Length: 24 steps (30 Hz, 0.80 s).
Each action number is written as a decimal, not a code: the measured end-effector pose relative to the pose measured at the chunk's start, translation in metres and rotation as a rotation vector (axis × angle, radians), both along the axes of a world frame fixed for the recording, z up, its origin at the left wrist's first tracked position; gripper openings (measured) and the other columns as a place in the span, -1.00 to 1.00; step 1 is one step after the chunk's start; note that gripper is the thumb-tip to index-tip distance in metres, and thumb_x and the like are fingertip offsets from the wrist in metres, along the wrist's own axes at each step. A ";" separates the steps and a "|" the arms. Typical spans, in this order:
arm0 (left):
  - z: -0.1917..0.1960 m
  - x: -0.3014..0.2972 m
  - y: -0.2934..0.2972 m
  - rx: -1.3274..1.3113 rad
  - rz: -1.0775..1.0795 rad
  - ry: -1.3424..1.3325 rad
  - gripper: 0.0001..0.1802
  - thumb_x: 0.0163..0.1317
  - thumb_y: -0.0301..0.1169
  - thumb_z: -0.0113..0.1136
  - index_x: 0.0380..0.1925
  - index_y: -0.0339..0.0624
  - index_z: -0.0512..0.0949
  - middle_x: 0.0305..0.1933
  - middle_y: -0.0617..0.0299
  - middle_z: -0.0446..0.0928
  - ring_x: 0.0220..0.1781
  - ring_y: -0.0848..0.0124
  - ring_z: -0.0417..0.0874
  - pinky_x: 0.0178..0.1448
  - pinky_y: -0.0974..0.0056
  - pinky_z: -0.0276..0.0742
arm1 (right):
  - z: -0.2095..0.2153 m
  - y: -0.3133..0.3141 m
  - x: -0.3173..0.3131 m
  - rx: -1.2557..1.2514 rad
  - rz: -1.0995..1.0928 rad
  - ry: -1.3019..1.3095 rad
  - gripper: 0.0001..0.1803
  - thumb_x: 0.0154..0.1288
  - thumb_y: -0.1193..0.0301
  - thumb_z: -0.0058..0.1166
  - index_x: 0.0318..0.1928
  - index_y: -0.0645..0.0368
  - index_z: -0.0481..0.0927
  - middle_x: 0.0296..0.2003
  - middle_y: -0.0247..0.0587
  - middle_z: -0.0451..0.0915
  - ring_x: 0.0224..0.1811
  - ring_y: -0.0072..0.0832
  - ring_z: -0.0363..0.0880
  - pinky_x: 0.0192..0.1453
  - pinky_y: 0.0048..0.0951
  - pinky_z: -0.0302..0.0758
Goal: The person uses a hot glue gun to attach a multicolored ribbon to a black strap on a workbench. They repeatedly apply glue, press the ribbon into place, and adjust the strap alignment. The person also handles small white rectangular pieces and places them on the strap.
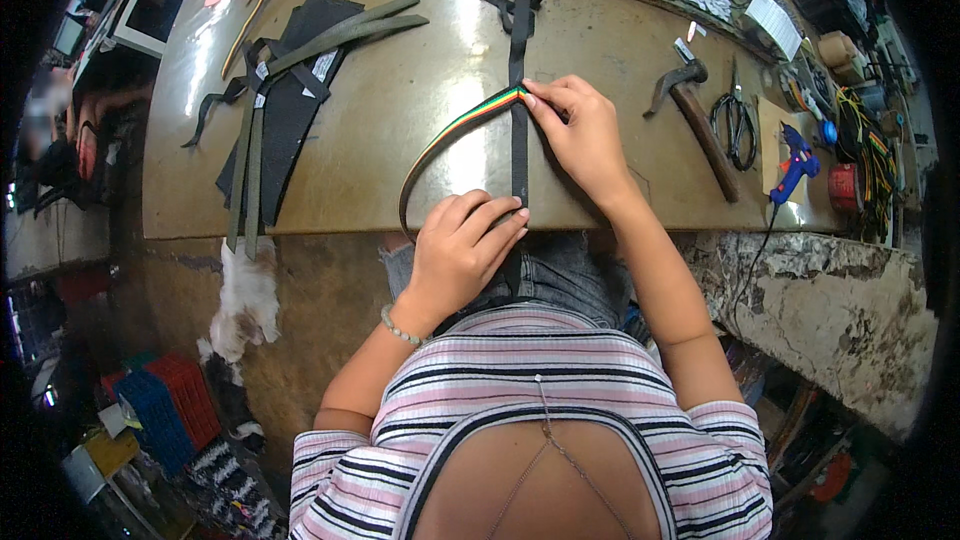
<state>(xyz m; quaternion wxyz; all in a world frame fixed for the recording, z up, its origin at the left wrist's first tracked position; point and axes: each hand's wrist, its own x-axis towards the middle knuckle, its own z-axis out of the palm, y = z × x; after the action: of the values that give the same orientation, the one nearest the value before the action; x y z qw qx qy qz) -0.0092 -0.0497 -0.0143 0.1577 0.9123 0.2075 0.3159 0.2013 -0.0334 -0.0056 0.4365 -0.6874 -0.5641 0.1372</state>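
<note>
My right hand (585, 135) pinches a narrow striped band (447, 136) of red, yellow and green between thumb and fingertips. The pinched part lies across a long black strap (520, 150) that runs up the metal-topped table. From there the band curves left and down in a loop, its lower end passing behind my left hand (465, 245). At the table's near edge, the bent fingers of that hand hold the black strap down; its thumb is hidden. The strap's far end lies in a loose looped bundle (512, 2).
On the left lie a black sheet (290, 130), olive straps (350, 40) and another striped band (255, 15). To the right are a hammer (700, 130), black scissors (737, 125) and a blue glue gun (797, 168) with its cord over the edge. A white furry animal (245, 295) is below left.
</note>
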 end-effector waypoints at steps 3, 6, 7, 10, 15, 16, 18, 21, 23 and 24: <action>0.004 0.000 0.000 -0.018 -0.010 0.009 -0.76 0.13 -0.39 0.36 -0.17 -0.14 0.68 -0.03 0.30 0.62 -0.03 0.28 0.58 0.00 0.16 0.52 | -0.001 -0.001 -0.002 -0.009 -0.007 -0.007 -0.79 0.28 0.46 0.25 -0.12 0.26 0.76 -0.33 0.01 0.65 -0.29 -0.12 0.65 -0.14 -0.22 0.54; 0.006 0.000 0.000 -0.041 -0.016 0.037 -0.75 0.14 -0.40 0.35 -0.16 -0.15 0.68 -0.02 0.29 0.61 -0.01 0.28 0.57 0.02 0.16 0.52 | -0.002 -0.002 -0.002 -0.008 -0.011 -0.011 -0.80 0.27 0.46 0.25 -0.13 0.28 0.76 -0.34 0.02 0.64 -0.29 -0.11 0.65 -0.14 -0.21 0.54; 0.006 0.000 0.000 -0.034 -0.017 0.036 -0.75 0.14 -0.41 0.35 -0.16 -0.15 0.68 -0.02 0.29 0.61 0.00 0.27 0.57 0.02 0.16 0.52 | -0.002 -0.003 -0.002 -0.024 -0.016 -0.006 -0.80 0.26 0.47 0.25 -0.14 0.28 0.76 -0.34 0.02 0.64 -0.29 -0.10 0.65 -0.13 -0.21 0.54; 0.006 0.001 -0.001 -0.059 -0.012 0.043 -0.75 0.13 -0.41 0.35 -0.15 -0.16 0.68 -0.02 0.29 0.61 0.01 0.27 0.56 0.04 0.16 0.52 | -0.002 -0.003 -0.002 -0.040 -0.028 -0.021 -0.81 0.26 0.48 0.25 -0.15 0.29 0.76 -0.34 0.03 0.64 -0.28 -0.08 0.65 -0.12 -0.19 0.55; 0.008 0.001 -0.002 -0.087 0.005 0.034 -0.72 0.10 -0.45 0.41 -0.15 -0.13 0.69 -0.04 0.28 0.64 -0.03 0.25 0.59 0.01 0.14 0.53 | -0.001 -0.001 -0.002 -0.060 -0.022 -0.018 -0.81 0.26 0.47 0.25 -0.16 0.28 0.76 -0.32 0.05 0.63 -0.27 -0.05 0.64 -0.10 -0.17 0.54; 0.009 0.001 -0.002 -0.086 0.007 0.038 -0.72 0.09 -0.45 0.42 -0.15 -0.13 0.69 -0.04 0.28 0.64 -0.03 0.24 0.59 0.01 0.14 0.52 | -0.001 0.000 -0.002 -0.071 -0.017 -0.015 -0.81 0.26 0.46 0.24 -0.16 0.28 0.76 -0.32 0.05 0.63 -0.26 -0.04 0.64 -0.09 -0.16 0.54; 0.010 0.002 -0.002 -0.081 0.013 0.043 -0.72 0.09 -0.44 0.42 -0.15 -0.13 0.69 -0.04 0.28 0.64 -0.02 0.23 0.59 0.02 0.14 0.52 | 0.001 0.000 -0.001 -0.093 -0.011 -0.023 -0.82 0.27 0.45 0.24 -0.16 0.26 0.75 -0.30 0.04 0.62 -0.23 -0.02 0.63 -0.07 -0.15 0.54; 0.015 0.004 -0.003 -0.102 0.015 0.058 -0.71 0.07 -0.43 0.44 -0.16 -0.14 0.69 -0.04 0.27 0.63 -0.02 0.21 0.60 0.04 0.12 0.51 | 0.004 0.001 0.000 -0.107 -0.010 -0.052 -0.84 0.28 0.43 0.23 -0.17 0.20 0.73 -0.27 0.02 0.61 -0.16 -0.01 0.61 -0.03 -0.12 0.53; 0.019 0.005 -0.003 -0.114 0.015 0.078 -0.73 0.09 -0.42 0.44 -0.17 -0.14 0.69 -0.04 0.25 0.63 -0.01 0.20 0.60 0.05 0.11 0.51 | 0.005 0.000 0.001 -0.094 -0.012 -0.081 -0.86 0.28 0.42 0.23 -0.19 0.17 0.72 -0.25 0.01 0.60 -0.12 -0.01 0.60 0.00 -0.10 0.53; 0.022 0.005 -0.002 -0.126 0.011 0.102 -0.73 0.09 -0.41 0.44 -0.17 -0.14 0.69 -0.05 0.24 0.62 -0.01 0.19 0.60 0.06 0.11 0.51 | 0.004 0.000 0.001 -0.107 0.002 -0.098 -0.88 0.28 0.41 0.23 -0.21 0.14 0.71 -0.27 -0.01 0.58 -0.12 -0.02 0.59 -0.01 -0.10 0.53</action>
<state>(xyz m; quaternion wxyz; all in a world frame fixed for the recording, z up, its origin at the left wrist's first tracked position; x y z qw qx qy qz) -0.0040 -0.0516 0.0077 0.2021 0.9143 0.2395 0.2564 0.2020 -0.0338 -0.0013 0.3707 -0.7152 -0.5772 0.1337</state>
